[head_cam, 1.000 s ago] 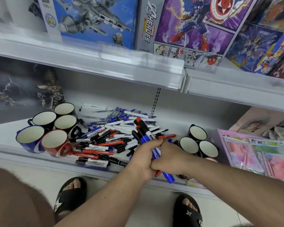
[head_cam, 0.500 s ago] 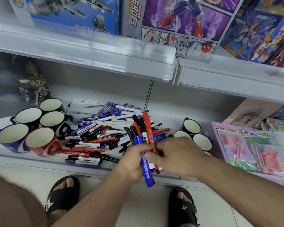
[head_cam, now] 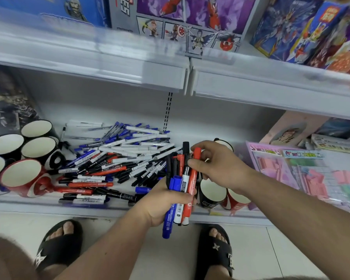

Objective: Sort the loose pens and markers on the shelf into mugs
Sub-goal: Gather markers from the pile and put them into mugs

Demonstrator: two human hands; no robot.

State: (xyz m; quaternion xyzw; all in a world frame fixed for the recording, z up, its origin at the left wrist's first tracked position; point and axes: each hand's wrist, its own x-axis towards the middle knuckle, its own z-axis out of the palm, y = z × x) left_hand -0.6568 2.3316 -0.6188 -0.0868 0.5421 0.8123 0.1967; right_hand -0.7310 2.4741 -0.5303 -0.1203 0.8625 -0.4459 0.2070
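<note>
A heap of loose pens and markers [head_cam: 117, 158], blue, black, red and white, lies on the lower shelf [head_cam: 89, 207]. My left hand [head_cam: 162, 205] grips an upright bundle of markers [head_cam: 180, 188] in front of the shelf edge. My right hand [head_cam: 218, 164] pinches the top of a red marker [head_cam: 193, 174] at the bundle's right side. Several empty mugs stand at the left, among them a red mug [head_cam: 20, 176] and black mugs [head_cam: 38, 148]. More mugs stand on the right: a black mug [head_cam: 210, 194] and a red one [head_cam: 236, 201], partly behind my right arm.
An upper shelf [head_cam: 129, 65] with toy boxes overhangs the pens. Pink packaged toy sets [head_cam: 303, 170] lie at the right on the lower shelf. A dark figurine box [head_cam: 6, 106] stands at the far left. My sandalled feet [head_cam: 61, 243] stand on the tiled floor below.
My left hand has turned the marker bundle more upright. My right hand has moved up from the bundle's base to pinch the red marker near its top. The camera has tilted down.
</note>
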